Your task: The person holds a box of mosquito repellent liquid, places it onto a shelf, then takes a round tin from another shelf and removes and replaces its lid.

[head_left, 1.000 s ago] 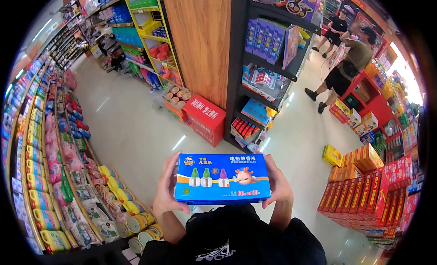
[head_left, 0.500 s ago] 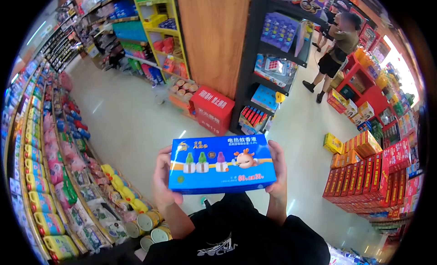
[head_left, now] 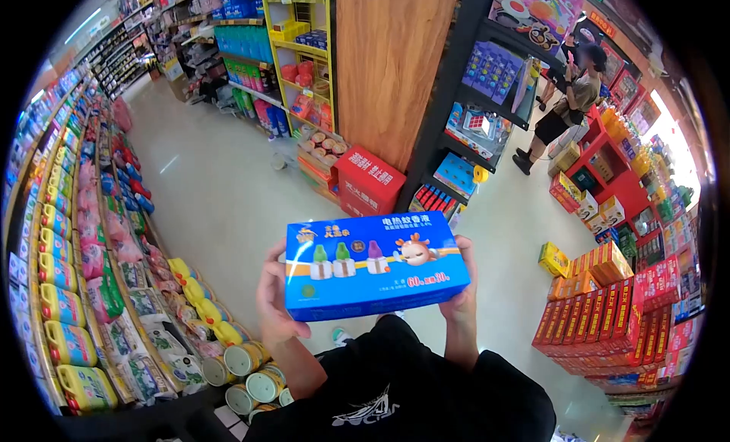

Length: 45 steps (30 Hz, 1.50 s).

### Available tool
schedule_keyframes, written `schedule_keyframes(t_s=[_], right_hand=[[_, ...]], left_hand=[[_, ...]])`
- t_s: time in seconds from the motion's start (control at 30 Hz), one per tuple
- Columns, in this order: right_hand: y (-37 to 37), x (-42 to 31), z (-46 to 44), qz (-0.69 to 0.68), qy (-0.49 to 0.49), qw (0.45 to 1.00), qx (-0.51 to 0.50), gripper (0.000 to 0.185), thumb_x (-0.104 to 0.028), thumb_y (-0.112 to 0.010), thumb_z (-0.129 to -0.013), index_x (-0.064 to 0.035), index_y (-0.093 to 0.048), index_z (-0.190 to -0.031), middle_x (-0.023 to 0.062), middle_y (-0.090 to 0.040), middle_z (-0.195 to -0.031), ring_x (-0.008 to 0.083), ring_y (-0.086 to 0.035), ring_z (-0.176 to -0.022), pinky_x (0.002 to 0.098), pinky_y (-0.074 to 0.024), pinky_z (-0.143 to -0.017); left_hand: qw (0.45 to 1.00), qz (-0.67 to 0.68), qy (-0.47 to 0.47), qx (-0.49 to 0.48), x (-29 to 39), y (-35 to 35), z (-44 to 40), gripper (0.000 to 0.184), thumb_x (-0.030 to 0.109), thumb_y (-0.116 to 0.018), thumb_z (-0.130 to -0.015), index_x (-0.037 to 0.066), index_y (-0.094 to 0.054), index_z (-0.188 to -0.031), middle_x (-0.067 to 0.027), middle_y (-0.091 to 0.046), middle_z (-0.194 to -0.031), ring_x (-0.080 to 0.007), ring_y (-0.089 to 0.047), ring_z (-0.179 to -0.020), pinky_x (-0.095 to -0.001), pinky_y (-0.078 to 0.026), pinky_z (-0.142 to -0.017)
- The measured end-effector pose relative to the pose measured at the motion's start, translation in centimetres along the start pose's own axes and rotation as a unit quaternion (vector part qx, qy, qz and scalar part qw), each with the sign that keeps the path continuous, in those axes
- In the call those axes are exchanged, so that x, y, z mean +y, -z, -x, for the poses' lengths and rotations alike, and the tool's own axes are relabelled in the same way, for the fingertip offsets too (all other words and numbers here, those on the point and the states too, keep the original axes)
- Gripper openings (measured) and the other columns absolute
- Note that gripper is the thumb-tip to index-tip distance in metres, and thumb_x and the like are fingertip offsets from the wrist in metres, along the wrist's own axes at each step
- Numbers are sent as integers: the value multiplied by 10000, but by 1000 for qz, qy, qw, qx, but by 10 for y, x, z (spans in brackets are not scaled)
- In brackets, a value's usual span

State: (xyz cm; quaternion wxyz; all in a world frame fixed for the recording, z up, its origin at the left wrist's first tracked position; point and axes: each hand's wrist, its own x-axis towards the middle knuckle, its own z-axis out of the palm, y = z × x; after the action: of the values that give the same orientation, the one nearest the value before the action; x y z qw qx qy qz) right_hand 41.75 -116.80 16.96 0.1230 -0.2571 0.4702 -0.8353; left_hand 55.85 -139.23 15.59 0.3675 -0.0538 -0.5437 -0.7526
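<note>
Gripping one blue box (head_left: 363, 271), your left hand (head_left: 278, 296) is clamped on its left end and your right hand (head_left: 461, 291) on its right end, so the hands stand apart with the box between them. You have it in the air before your black shirt (head_left: 433, 396), its right end slightly higher in view. Facing you on its front are three printed bottles, two green-topped (head_left: 344, 261) and one purple-topped (head_left: 376, 259), with one cartoon figure (head_left: 416, 251) beside them.

Below the box you can see part of one shoe (head_left: 341, 336). Near your left arm sit at least five tins (head_left: 245, 360), partly overlapping, and beyond them a row of yellow jugs (head_left: 72, 343) too crowded to count surely. Ahead, one red box (head_left: 370, 182) stands on the floor (head_left: 220, 199) against one wooden pillar (head_left: 391, 77). To your right, one yellow box (head_left: 553, 258) lies near stacked red cartons (head_left: 585, 316). Farther off stands one person (head_left: 578, 100), with another partly hidden behind.
</note>
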Motion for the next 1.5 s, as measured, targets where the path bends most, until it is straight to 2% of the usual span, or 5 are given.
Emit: schedule_keyframes(t_s=[0.23,0.43,0.9,1.17,1.5], right_hand=[[-9,11,4,-42,-14,999,1,995,-654,-792,-566,-45,-358,-1223,126,-453,-1285,216,-475,-1204,368,-389,-1024],[0,14,6,-96,-5,994,55,953,-706,-718,-631,-57,-354,-1227,115,-478,-1234,212,-504,-1164,363,-435,-986],[-5,13,5,-97,51,986,124,707,-628,-551,-802,-68,-387,-1203,93,-504,-1179,199,-515,-1120,356,-396,-983],[-15,16,7,-94,20,988,121,747,-673,-636,-754,-85,-400,-1148,87,-494,-1196,174,-485,-1152,360,-385,-1001],[-27,18,-2,-47,52,997,33,773,-592,-761,-689,-97,-379,-1143,68,-523,-1141,158,-541,-1107,322,-457,-951]], left_hand=[[997,44,-47,36,1,-3,5,685,486,-781,-718,36,-490,-1144,-90,-486,-1253,-208,-510,-1143,-353,-433,-982],[995,7,-21,96,-2,-35,10,868,588,-829,-558,34,-458,-1114,-118,-431,-1299,-222,-481,-1189,-353,-403,-1006],[996,42,-5,83,-18,-60,-2,718,520,-790,-704,34,-435,-1096,-115,-448,-1260,-192,-472,-1184,-347,-414,-981],[999,-13,-11,50,-14,-40,0,607,484,-805,-701,101,-395,-933,-221,-336,-1403,-269,-386,-1291,-393,-351,-1042],[994,11,-7,108,4,-23,4,639,430,-842,-663,83,-405,-975,-185,-401,-1341,-224,-455,-1205,-350,-389,-990]])
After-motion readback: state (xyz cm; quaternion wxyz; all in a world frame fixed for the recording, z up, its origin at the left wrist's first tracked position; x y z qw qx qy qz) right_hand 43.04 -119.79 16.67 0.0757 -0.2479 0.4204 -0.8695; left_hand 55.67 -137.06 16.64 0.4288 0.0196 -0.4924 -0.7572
